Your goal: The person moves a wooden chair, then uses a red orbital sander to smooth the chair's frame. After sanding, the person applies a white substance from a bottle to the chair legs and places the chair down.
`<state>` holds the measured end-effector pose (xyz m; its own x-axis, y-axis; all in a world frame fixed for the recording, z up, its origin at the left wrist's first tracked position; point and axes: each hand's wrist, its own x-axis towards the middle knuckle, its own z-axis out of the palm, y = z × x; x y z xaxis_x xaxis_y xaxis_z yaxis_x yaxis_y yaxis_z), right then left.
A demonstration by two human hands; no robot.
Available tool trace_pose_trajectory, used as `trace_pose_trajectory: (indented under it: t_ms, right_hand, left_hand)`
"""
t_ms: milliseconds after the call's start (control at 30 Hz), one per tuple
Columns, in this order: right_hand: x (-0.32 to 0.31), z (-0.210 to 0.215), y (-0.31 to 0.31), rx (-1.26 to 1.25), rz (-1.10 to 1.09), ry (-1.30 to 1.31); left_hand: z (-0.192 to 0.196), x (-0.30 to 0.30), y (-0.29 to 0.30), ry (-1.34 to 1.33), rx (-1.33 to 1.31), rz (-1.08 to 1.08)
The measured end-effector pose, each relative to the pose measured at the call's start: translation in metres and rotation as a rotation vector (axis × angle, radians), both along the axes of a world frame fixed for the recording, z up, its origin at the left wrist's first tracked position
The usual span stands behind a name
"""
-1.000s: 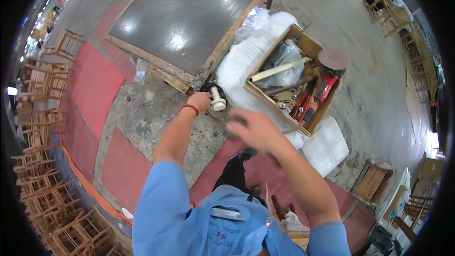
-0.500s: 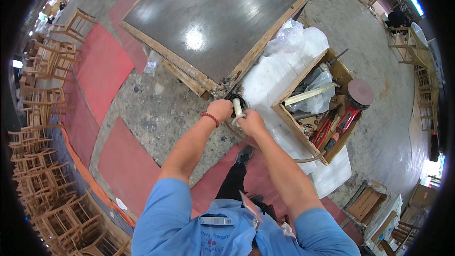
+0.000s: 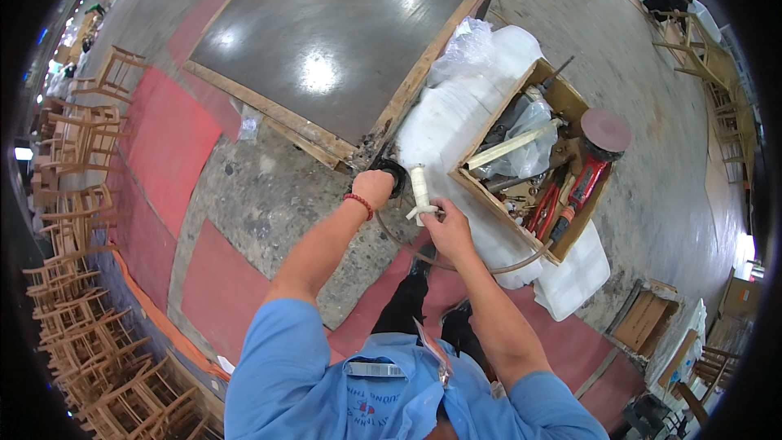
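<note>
Close to the table's near corner, my left hand, a red bead bracelet at its wrist, is closed on a black round thing. Its exact kind is partly hidden by my fingers. To the right, my right hand grips the lower end of a cream-coloured, cylinder-shaped piece that looks wrapped, with strip-like ends sticking out at its bottom. The piece stands nearly upright in view, a little apart from the black thing. A thin brown hose curves from near my left hand under my right wrist toward the wooden box.
A dark-topped table with wooden edges lies ahead. On my right, white foam sheeting lies under a wooden toolbox of tools, with a red disc sander on its rim. Wooden chairs crowd the left; red mats cover parts of the floor.
My right hand has moved right and slightly down with the cream piece, away from the black thing. My left hand has shifted slightly left. The view has shifted a little.
</note>
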<state>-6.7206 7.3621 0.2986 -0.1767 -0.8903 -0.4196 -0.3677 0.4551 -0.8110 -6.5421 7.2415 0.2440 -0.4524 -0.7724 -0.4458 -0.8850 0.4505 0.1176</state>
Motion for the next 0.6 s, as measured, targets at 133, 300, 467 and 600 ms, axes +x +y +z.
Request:
trace_pose_trajectory:
  t_ms: [133,300,467,600]
  right_hand:
    - [-0.006,-0.005,0.005,-0.096,-0.020,-0.101]
    - [-0.008,-0.010,0.008,-0.011,-0.054,-0.016]
    - [-0.012,-0.010,0.012,0.000,-0.058,-0.025]
    - [-0.016,-0.007,0.015,0.005,-0.067,-0.060]
  left_hand:
    - [0.004,0.001,-0.001,-0.019,0.001,-0.042]
    - [0.003,0.005,0.001,0.020,0.016,-0.004]
    - [-0.006,0.005,0.000,0.023,-0.040,-0.035]
    - [-0.007,0.003,0.000,-0.021,-0.016,-0.044]
